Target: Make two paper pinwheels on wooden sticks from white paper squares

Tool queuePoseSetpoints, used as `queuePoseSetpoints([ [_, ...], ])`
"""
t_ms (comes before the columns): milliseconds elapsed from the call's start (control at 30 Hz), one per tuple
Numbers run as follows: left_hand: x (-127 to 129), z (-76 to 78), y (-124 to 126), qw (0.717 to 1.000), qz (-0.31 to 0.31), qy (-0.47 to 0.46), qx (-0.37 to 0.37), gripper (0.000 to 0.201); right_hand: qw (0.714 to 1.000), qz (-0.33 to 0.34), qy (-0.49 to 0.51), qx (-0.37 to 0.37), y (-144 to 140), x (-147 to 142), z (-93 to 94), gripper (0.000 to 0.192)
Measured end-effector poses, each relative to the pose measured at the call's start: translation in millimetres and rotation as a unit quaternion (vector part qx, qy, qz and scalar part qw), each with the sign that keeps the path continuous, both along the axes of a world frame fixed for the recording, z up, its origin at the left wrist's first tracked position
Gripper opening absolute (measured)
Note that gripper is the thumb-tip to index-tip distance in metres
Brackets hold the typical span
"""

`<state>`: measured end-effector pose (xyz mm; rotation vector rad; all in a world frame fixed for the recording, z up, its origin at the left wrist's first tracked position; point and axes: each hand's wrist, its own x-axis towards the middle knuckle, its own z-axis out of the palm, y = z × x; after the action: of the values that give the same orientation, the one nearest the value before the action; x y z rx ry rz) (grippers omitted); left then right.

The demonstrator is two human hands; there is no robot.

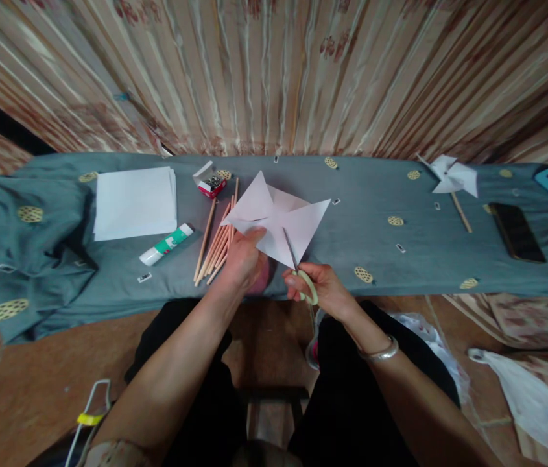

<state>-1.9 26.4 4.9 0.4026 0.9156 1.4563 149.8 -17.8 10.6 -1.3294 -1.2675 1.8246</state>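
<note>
A left hand [246, 258] is pinching the near-left edge of a white paper square slit at its corners [279, 211], apparently steadying it above a grey-green, pineapple-print, cloth-covered surface [364, 217]. The right hand [323, 284] is curling closed around pale-green-handled metal scissors [313, 289], their blades lying along the sheet's near corner. Slim tan wooden sticks [216, 248] and a green-and-white cylindrical tube [166, 244] are lying leftward, likely for easy reach; a white paper pinwheel [456, 178] is resting well apart, rightward.

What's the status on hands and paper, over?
Left hand gripping paper. Right hand holding scissors, blade over paper. Paper partly slit. Wooden sticks close beside left hand.
</note>
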Motion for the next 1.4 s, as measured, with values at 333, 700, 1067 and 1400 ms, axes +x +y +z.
queuePoseSetpoints([
  [333, 2.1, -2.1, -2.0, 1.0, -0.008, -0.008, -0.002, 0.027, 1.0, -0.015, -0.012, 0.0, 0.3, -1.0, -0.4, 0.043],
  [700, 0.2, 0.1, -4.2, 1.0, -0.012, 0.006, 0.0, 0.033, 0.999, -0.026, -0.005, -0.026, 1.3, -3.2, 1.9, 0.046],
  [1067, 1.6, 2.0, -6.0, 1.0, -0.014, -0.002, -0.013, 0.039, 1.0, -0.017, -0.019, -0.004, 2.1, -2.9, 2.8, 0.044],
  [1400, 1.3, 2.1, -6.2, 1.0, -0.01, 0.0, -0.005, 0.039, 1.0, -0.021, -0.009, -0.003, 3.0, -3.3, -1.2, 0.042],
])
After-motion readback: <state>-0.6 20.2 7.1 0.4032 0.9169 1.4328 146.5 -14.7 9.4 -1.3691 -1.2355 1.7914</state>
